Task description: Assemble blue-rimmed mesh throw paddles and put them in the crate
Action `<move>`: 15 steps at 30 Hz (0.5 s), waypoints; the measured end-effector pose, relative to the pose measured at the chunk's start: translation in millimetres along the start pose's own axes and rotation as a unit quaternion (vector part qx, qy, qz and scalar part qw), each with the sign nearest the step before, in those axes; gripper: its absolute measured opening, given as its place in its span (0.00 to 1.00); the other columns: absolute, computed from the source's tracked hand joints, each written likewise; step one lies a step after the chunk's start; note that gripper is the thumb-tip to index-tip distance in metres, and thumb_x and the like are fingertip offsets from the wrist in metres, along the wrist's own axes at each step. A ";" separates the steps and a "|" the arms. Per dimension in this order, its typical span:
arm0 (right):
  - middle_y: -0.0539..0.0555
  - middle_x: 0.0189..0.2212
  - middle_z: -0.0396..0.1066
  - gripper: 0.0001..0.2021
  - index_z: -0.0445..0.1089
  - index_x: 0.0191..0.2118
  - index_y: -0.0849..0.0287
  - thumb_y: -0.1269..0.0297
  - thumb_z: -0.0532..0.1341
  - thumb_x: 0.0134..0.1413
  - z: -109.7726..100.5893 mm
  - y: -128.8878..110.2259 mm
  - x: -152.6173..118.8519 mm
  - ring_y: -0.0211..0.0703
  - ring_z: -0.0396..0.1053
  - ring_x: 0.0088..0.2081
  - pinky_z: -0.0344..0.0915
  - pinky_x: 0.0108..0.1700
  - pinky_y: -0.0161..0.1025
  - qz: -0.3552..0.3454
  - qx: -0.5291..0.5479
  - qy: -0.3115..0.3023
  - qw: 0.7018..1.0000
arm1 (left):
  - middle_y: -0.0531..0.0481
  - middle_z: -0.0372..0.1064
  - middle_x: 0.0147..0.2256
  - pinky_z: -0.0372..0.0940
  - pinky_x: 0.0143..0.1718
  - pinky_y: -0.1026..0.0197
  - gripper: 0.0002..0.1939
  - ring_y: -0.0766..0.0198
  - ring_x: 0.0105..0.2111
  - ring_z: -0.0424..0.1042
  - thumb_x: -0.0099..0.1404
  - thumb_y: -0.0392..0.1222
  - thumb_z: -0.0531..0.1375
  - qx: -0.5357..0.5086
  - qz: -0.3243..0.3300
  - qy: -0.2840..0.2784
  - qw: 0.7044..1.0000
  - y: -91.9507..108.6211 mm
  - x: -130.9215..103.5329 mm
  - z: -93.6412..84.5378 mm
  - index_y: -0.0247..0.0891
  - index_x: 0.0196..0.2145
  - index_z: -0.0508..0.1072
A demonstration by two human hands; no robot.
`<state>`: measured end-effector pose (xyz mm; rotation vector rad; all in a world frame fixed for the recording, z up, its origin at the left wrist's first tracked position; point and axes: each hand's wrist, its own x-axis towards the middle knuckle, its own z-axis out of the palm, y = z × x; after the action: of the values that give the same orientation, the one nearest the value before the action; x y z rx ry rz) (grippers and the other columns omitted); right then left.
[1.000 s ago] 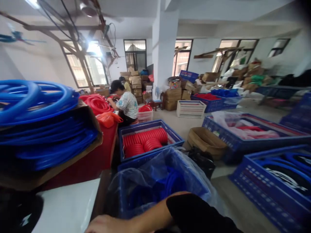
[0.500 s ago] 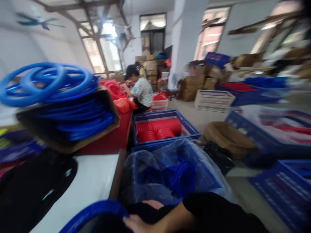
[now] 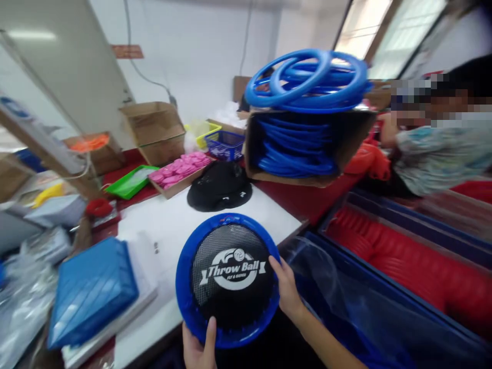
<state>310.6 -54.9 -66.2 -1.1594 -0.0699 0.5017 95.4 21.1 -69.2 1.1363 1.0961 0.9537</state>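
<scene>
Between my hands is a round throw-ball net paddle [image 3: 235, 237] with a blue plastic rim and black mesh printed "Throw Ball". My left hand [image 3: 200, 346] grips its lower left rim, thumb on top. On the right side of the rim, my right hand [image 3: 286, 284] is closed, fingers partly hidden beneath. Behind the paddle, a pile of black mesh pieces [image 3: 219, 184] lies on the white tabletop [image 3: 149, 218]. A cardboard box [image 3: 249, 148] beyond it holds stacked blue rings [image 3: 295, 146], with more loose blue rings [image 3: 307, 82] on top.
A blue plastic-wrapped stack [image 3: 94, 292] lies at the table's left. Pink pieces [image 3: 180, 169] fill a shallow box beside a green tray [image 3: 131, 182]. At the right stand crates with red rings [image 3: 392, 266] and a plastic-lined blue crate [image 3: 326, 292]. Another person [image 3: 430, 148] sits at the far right.
The view has swung left toward the table. The blue-rimmed paddle, partly seen at the bottom edge before, is now in full view, and both hands hold it.
</scene>
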 end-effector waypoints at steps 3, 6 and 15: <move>0.54 0.43 0.82 0.24 0.80 0.48 0.56 0.47 0.74 0.50 7.9 -2.6 -0.2 0.52 0.78 0.47 0.73 0.55 0.50 0.005 0.009 0.028 1.000 | 0.44 0.74 0.57 0.66 0.65 0.46 0.36 0.47 0.59 0.73 0.63 0.57 0.70 -0.058 -0.012 0.015 0.998 -1.8 8.3 1.2 0.44 0.64 0.68; 0.53 0.43 0.81 0.24 0.79 0.50 0.56 0.48 0.73 0.51 14.3 -5.8 -0.7 0.49 0.78 0.46 0.74 0.54 0.48 -0.014 0.002 0.039 0.999 | 0.43 0.74 0.58 0.66 0.63 0.52 0.32 0.51 0.59 0.73 0.65 0.53 0.70 -0.078 0.026 -0.015 0.996 8.3 17.4 3.9 0.42 0.63 0.69; 0.54 0.44 0.80 0.24 0.78 0.53 0.58 0.55 0.73 0.51 28.3 -10.6 -8.5 0.48 0.76 0.45 0.72 0.54 0.47 -0.053 -0.018 0.032 0.998 | 0.44 0.77 0.53 0.69 0.59 0.53 0.30 0.52 0.56 0.75 0.63 0.54 0.71 -0.134 0.005 -0.031 0.990 27.4 28.0 -1.3 0.42 0.60 0.73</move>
<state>298.0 -37.4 -43.4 -1.2003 -0.0853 0.3707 99.1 53.2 -47.1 0.9446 0.8824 1.0335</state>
